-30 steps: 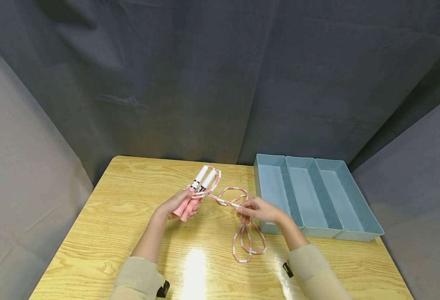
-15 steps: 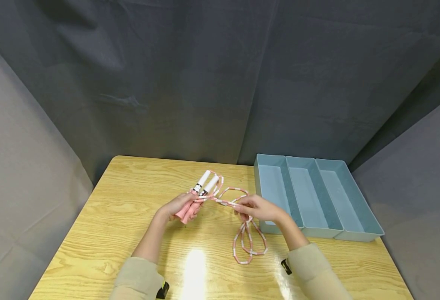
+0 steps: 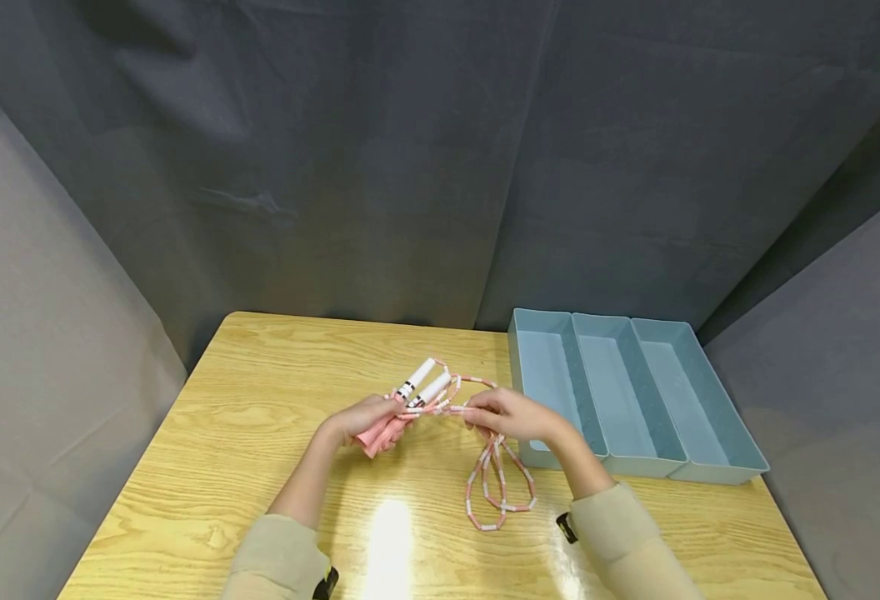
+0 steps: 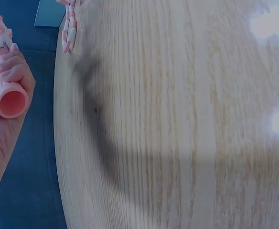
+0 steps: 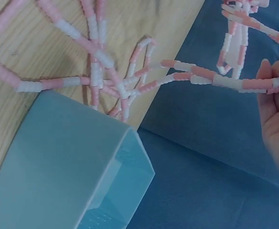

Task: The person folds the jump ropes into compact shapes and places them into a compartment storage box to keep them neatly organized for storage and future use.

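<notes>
Pink handles [image 3: 410, 406] being gripped in left hand [image 3: 361, 419], beaded rope [image 3: 498, 483] being pinched by right hand [image 3: 511, 417]; mid-winding, probably needing another loop next.

Wooden surface [image 3: 222, 433], light grain, glare patch near its front edge; grey cloth hangs behind and to both sides. Blue tray [image 3: 698, 467] with three long compartments lies at the right, running from mid-depth to the far edge; beaded rope [image 3: 496, 492], pink and white, trails in loops onto the surface just left of the tray.
</notes>
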`<control>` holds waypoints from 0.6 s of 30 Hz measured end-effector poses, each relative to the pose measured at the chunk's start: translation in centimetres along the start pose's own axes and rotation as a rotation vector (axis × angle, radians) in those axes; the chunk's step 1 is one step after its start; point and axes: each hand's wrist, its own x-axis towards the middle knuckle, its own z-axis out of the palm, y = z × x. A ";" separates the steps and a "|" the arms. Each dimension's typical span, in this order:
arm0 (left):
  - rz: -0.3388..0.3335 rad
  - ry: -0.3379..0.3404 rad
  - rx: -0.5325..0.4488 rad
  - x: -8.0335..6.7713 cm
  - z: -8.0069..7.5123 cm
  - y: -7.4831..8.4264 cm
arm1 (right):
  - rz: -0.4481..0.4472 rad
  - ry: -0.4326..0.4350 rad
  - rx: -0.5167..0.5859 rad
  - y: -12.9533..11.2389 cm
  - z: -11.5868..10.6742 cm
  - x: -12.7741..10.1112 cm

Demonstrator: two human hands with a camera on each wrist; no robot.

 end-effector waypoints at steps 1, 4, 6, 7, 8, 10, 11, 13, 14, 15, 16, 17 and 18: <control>-0.008 -0.004 0.007 0.0 0.1 0.0 | -0.001 0.000 -0.006 -0.1 0.0 0.0; -0.029 -0.028 0.024 0.0 0.2 0.0 | 0.002 -0.009 -0.020 -0.2 -0.2 0.2; -0.041 -0.050 0.031 0.0 0.4 -0.1 | 0.007 -0.017 -0.029 -0.2 -0.3 0.3; -0.045 -0.060 0.036 0.0 0.4 0.0 | 0.012 -0.022 -0.036 -0.3 -0.3 0.3; -0.050 -0.070 0.044 0.0 0.5 0.0 | 0.013 -0.028 -0.042 -0.3 -0.4 0.4; -0.063 -0.092 0.058 -0.1 0.7 0.0 | 0.010 -0.036 -0.060 -0.3 -0.5 0.5; -0.072 -0.102 0.062 -0.1 0.7 0.0 | 0.006 -0.041 -0.066 -0.3 -0.6 0.6; -0.084 -0.121 0.075 -0.1 0.9 0.1 | -0.010 -0.049 -0.084 -0.3 -0.7 0.7; -0.093 -0.133 0.078 -0.1 1.0 0.1 | -0.017 -0.052 -0.092 -0.3 -0.7 0.7; -0.097 -0.144 0.082 -0.1 1.0 0.1 | -0.023 -0.055 -0.098 -0.3 -0.8 0.8; -0.104 -0.155 0.083 -0.1 1.1 0.1 | -0.026 -0.057 -0.103 -0.3 -0.8 0.8; -0.109 -0.168 0.083 -0.1 1.2 0.0 | -0.027 -0.060 -0.105 -0.3 -0.8 0.8; -0.116 -0.181 0.084 -0.1 1.2 0.0 | -0.029 -0.063 -0.107 -0.3 -0.8 0.9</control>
